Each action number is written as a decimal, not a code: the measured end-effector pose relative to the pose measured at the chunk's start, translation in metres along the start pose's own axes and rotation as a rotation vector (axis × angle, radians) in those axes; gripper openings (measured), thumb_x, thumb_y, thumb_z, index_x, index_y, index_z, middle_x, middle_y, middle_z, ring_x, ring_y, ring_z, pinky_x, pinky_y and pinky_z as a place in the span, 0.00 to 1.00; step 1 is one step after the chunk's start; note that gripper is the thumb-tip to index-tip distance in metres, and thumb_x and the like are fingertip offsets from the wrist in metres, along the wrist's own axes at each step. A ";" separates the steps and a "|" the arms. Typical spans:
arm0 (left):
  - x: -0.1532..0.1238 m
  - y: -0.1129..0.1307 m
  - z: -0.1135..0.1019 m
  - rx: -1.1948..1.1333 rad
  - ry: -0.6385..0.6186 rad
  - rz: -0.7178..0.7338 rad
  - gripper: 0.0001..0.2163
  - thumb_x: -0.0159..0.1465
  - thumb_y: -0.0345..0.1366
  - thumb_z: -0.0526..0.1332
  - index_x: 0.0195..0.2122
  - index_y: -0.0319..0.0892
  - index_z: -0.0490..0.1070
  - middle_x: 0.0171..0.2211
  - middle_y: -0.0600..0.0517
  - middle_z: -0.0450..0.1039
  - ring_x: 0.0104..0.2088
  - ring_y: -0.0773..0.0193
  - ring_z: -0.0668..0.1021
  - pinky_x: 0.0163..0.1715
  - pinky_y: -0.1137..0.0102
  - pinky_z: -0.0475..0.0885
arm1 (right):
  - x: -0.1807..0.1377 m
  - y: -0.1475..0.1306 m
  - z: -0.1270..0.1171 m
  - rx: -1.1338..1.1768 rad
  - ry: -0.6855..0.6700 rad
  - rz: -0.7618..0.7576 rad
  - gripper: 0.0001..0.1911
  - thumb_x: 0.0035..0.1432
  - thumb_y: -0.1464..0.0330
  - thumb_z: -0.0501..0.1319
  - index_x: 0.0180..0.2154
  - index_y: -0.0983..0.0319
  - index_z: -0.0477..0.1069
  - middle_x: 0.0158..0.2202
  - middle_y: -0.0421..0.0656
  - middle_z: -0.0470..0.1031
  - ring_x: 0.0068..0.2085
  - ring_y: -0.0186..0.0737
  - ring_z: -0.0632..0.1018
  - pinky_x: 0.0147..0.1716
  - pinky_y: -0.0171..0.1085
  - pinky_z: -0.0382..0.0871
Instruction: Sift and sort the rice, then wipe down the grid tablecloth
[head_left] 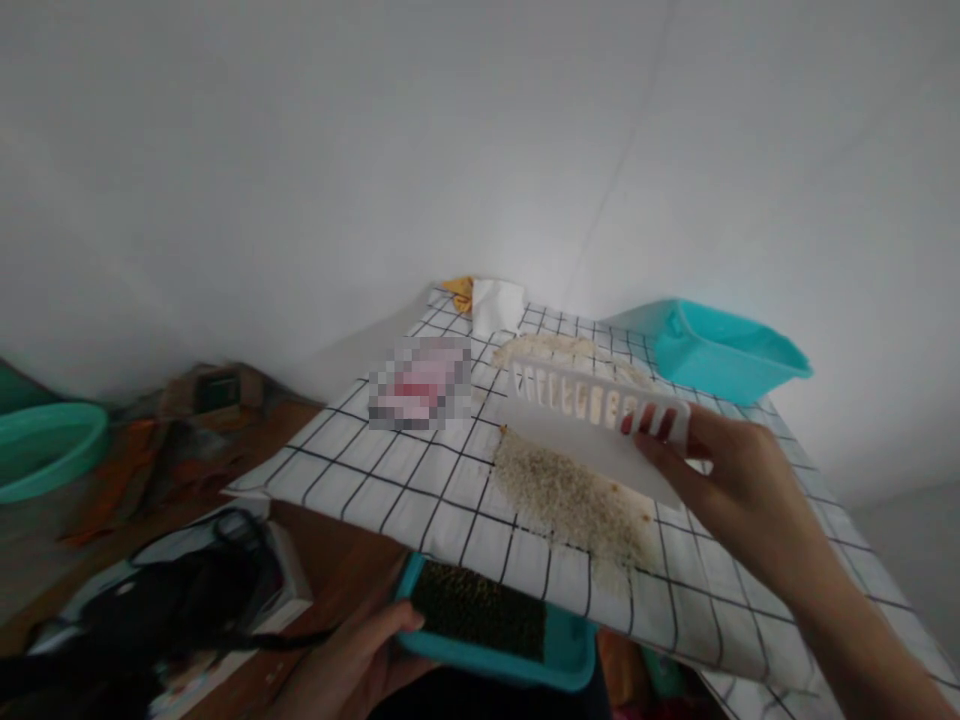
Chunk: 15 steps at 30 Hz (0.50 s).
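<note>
My right hand [720,470] grips a white slotted plastic tray [592,420] by its right end, tilted over a pile of pale grain [574,500] spread on the checked tablecloth [390,470]. My left hand [360,650] holds a teal tray [487,635] with a dark, speckled filling at the table's near edge, fingers wrapped round its left rim. A second patch of grain [555,350] lies farther back.
A turquoise basin [724,350] stands at the back right. White paper [495,305] and something yellow sit at the far corner. A blurred pink item [420,385] lies mid-cloth. Left: a green bowl [45,445], clutter, dark cables [172,600].
</note>
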<state>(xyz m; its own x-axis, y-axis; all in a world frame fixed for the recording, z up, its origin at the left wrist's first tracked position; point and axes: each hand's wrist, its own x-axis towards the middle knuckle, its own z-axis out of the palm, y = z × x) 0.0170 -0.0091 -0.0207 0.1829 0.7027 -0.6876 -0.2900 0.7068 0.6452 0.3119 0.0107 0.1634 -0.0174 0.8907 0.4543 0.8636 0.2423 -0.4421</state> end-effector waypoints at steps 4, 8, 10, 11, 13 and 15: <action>0.000 0.001 -0.007 -0.065 0.027 0.016 0.18 0.48 0.34 0.70 0.42 0.50 0.76 0.37 0.54 0.82 0.42 0.53 0.83 0.43 0.61 0.82 | 0.013 -0.012 0.009 -0.084 -0.030 -0.046 0.14 0.64 0.66 0.56 0.27 0.60 0.70 0.24 0.45 0.81 0.22 0.42 0.79 0.21 0.36 0.69; 0.000 0.003 -0.009 -0.072 0.023 0.019 0.18 0.49 0.32 0.70 0.43 0.51 0.76 0.37 0.54 0.83 0.43 0.54 0.83 0.42 0.64 0.82 | 0.018 -0.016 0.013 -0.127 -0.046 -0.062 0.14 0.64 0.65 0.57 0.25 0.59 0.67 0.23 0.45 0.78 0.22 0.41 0.78 0.22 0.36 0.67; 0.000 0.004 -0.009 -0.091 0.021 0.022 0.20 0.50 0.31 0.69 0.45 0.51 0.75 0.38 0.54 0.83 0.44 0.53 0.83 0.42 0.64 0.82 | 0.019 -0.019 0.013 -0.111 -0.078 -0.067 0.15 0.65 0.65 0.56 0.25 0.59 0.67 0.22 0.44 0.77 0.22 0.40 0.77 0.21 0.35 0.67; 0.000 0.004 -0.009 -0.101 0.024 0.024 0.22 0.50 0.30 0.69 0.47 0.51 0.75 0.38 0.54 0.83 0.45 0.53 0.83 0.42 0.64 0.83 | 0.018 -0.020 0.013 -0.095 -0.093 -0.070 0.15 0.65 0.64 0.56 0.25 0.60 0.68 0.22 0.44 0.77 0.23 0.40 0.77 0.22 0.35 0.67; 0.000 0.006 -0.008 -0.107 0.027 0.018 0.25 0.49 0.30 0.70 0.50 0.51 0.74 0.38 0.54 0.84 0.45 0.52 0.84 0.42 0.64 0.83 | 0.017 -0.022 0.011 -0.068 -0.105 -0.065 0.16 0.66 0.64 0.55 0.27 0.60 0.71 0.25 0.45 0.79 0.25 0.40 0.78 0.23 0.35 0.69; -0.002 0.010 -0.007 -0.095 0.022 0.001 0.26 0.47 0.31 0.71 0.49 0.51 0.75 0.38 0.54 0.84 0.44 0.52 0.84 0.42 0.64 0.83 | 0.015 -0.023 0.009 -0.067 -0.087 -0.049 0.16 0.66 0.64 0.54 0.28 0.61 0.74 0.28 0.47 0.81 0.26 0.42 0.80 0.23 0.36 0.70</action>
<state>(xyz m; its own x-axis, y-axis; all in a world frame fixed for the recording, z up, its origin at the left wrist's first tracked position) 0.0072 -0.0043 -0.0149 0.1624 0.7009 -0.6945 -0.3780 0.6944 0.6123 0.2877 0.0220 0.1732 -0.1017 0.9089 0.4043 0.8923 0.2631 -0.3669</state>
